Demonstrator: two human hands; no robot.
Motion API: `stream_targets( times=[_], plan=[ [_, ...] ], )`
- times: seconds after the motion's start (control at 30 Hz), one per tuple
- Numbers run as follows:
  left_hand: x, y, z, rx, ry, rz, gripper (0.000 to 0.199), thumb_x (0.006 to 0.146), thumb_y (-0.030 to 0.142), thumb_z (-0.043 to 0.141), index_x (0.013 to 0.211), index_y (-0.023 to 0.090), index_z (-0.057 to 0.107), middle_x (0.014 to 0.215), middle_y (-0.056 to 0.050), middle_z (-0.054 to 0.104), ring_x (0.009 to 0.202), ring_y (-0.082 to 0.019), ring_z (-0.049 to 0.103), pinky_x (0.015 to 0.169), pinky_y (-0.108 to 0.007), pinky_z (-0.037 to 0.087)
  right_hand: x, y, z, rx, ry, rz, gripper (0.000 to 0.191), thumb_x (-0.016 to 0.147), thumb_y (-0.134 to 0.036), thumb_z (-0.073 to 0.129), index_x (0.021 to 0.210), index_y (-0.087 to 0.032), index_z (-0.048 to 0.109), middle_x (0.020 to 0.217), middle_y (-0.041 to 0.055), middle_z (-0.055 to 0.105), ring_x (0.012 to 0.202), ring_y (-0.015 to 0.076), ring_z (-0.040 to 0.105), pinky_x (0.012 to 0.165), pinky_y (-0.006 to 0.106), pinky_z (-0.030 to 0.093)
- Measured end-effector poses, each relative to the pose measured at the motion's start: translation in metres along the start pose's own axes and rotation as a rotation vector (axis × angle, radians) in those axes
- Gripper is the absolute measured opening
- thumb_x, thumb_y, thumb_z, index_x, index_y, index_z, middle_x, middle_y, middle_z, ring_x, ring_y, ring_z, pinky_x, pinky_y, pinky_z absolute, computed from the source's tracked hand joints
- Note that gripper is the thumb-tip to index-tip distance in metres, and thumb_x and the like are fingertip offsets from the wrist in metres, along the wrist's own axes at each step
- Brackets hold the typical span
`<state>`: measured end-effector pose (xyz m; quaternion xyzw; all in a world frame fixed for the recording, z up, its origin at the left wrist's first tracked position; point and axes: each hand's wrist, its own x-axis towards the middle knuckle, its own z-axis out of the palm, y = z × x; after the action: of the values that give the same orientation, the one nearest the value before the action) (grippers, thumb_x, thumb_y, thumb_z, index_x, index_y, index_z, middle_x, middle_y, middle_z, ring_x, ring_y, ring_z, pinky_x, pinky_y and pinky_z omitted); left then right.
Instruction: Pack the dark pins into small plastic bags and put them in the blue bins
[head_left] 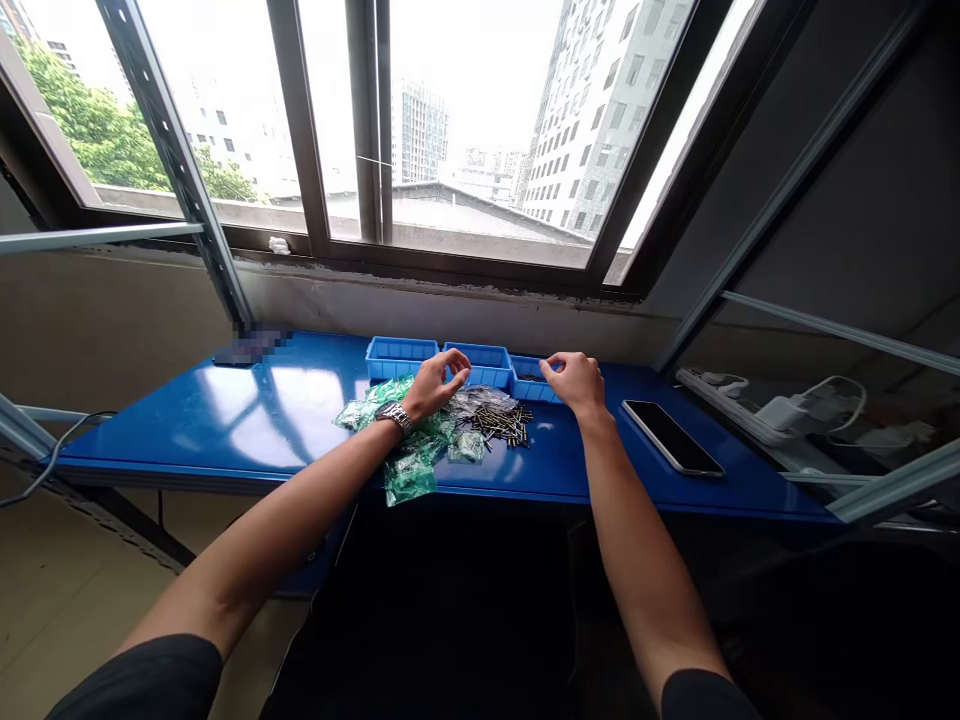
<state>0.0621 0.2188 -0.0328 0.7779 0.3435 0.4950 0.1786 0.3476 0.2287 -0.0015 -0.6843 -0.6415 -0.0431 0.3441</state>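
Note:
My left hand (436, 385), with a watch (395, 416) on the wrist, hovers in front of the middle blue bin (487, 356). Its fingers are curved, with a gap between thumb and forefinger, and nothing shows in them. Over the right blue bin (534, 388), my right hand (576, 380) has its thumb and fingertips pressed together; what they hold, if anything, is too small to see. Dark small parts lie in that bin. Between my arms is a pile of short black-and-gold pins (504, 424), beside green plastic packets (412, 470) and clear bags (480, 400).
A third blue bin (403, 352) stands at the left of the row. To the right lies a phone (671, 437), with a power strip and white charger (781, 412) beyond it. A dark blurred object (251, 347) rests at the table's back left. Metal shelf posts flank the blue table (195, 425).

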Motion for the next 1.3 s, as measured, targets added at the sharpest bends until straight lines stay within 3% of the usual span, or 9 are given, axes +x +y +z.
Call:
stream_targets(
  times=[0.2, 0.33, 0.6, 0.8, 1.13, 1.3],
  plan=[
    [0.0, -0.002, 0.0, 0.016, -0.005, 0.017, 0.014, 0.096, 0.029, 0.059, 0.097, 0.018, 0.068, 0.091, -0.006, 0.071, 0.084, -0.019, 0.064, 0.071, -0.03, 0.047, -0.038, -0.021, -0.014, 0.235, -0.251, -0.24, 0.031, 0.09, -0.047, 0.065, 0.084, -0.019, 0.077, 0.065, 0.004, 0.065, 0.06, 0.0182, 0.058, 0.058, 0.03, 0.038],
    [0.0, -0.002, 0.001, 0.048, -0.019, 0.029, 0.013, 0.097, 0.027, 0.059, 0.093, 0.019, 0.068, 0.09, -0.005, 0.071, 0.084, -0.019, 0.063, 0.07, -0.03, 0.046, -0.07, -0.03, -0.026, 0.298, -0.421, -0.304, 0.033, 0.092, -0.051, 0.064, 0.089, -0.02, 0.076, 0.065, 0.0022, 0.065, 0.058, 0.0163, 0.056, 0.056, 0.029, 0.038],
    [0.0, -0.002, 0.001, 0.062, -0.031, 0.028, 0.012, 0.095, 0.023, 0.059, 0.091, 0.019, 0.069, 0.088, -0.005, 0.071, 0.082, -0.019, 0.062, 0.069, -0.031, 0.044, -0.099, -0.012, -0.041, 0.161, -0.449, -0.228, 0.027, 0.092, -0.047, 0.064, 0.091, -0.023, 0.076, 0.07, 0.0023, 0.067, 0.062, 0.0163, 0.059, 0.055, 0.028, 0.037],
    [0.0, -0.002, 0.001, 0.071, -0.033, 0.037, 0.013, 0.094, 0.022, 0.059, 0.088, 0.019, 0.069, 0.087, -0.004, 0.071, 0.08, -0.019, 0.061, 0.07, -0.031, 0.044, -0.112, -0.01, -0.037, 0.138, -0.476, -0.203, 0.024, 0.089, -0.047, 0.067, 0.091, -0.025, 0.075, 0.067, 0.0005, 0.066, 0.06, 0.017, 0.059, 0.056, 0.028, 0.038],
    [0.0, -0.001, 0.001, 0.092, -0.04, 0.029, 0.014, 0.094, 0.023, 0.058, 0.088, 0.02, 0.07, 0.086, -0.005, 0.071, 0.082, -0.02, 0.061, 0.073, -0.033, 0.047, -0.111, -0.006, -0.03, 0.153, -0.444, -0.247, 0.016, 0.089, -0.041, 0.067, 0.089, -0.027, 0.075, 0.067, 0.0004, 0.067, 0.06, 0.018, 0.06, 0.054, 0.028, 0.037],
    [0.0, -0.001, 0.001, 0.084, -0.04, 0.034, 0.013, 0.095, 0.023, 0.058, 0.088, 0.019, 0.069, 0.087, -0.004, 0.072, 0.082, -0.02, 0.062, 0.073, -0.032, 0.047, -0.091, -0.014, -0.032, 0.2, -0.385, -0.295, 0.018, 0.089, -0.039, 0.066, 0.088, -0.023, 0.074, 0.066, 0.0006, 0.066, 0.058, 0.0165, 0.059, 0.056, 0.028, 0.038]
  ],
)
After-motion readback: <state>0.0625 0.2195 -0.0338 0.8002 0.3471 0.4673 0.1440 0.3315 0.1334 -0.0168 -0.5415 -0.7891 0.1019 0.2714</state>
